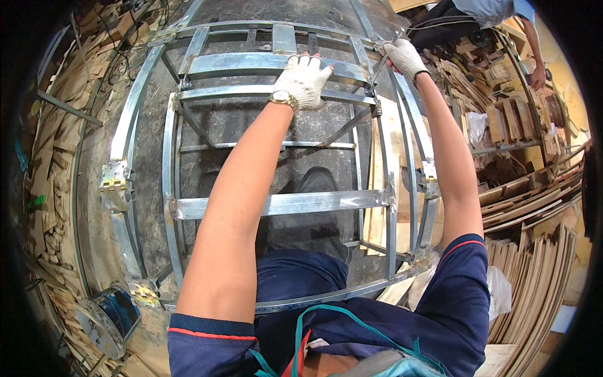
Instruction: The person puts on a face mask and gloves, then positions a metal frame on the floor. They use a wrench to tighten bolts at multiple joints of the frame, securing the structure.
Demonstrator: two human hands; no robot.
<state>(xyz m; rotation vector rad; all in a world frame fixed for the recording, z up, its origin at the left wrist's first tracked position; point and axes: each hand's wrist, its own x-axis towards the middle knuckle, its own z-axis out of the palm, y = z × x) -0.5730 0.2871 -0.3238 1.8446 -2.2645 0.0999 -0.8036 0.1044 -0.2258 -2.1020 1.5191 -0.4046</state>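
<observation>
A big metal frame of flat galvanised bars fills most of the view, standing on a dark floor in front of the person. It has brass-coloured hinges on its left edge. Stacks of wooden slats are piled to the right and more offcuts lie to the left. Another person sits at the top right among the wood. A round spool lies at the lower left.

The left hand, in a white knit glove with a gold watch on the wrist, is closed over an upper crossbar of the frame, fingers curled across it. The right hand, also gloved, is closed around what looks like a slim metal tool at the frame's top right corner, though it is too small to identify.
</observation>
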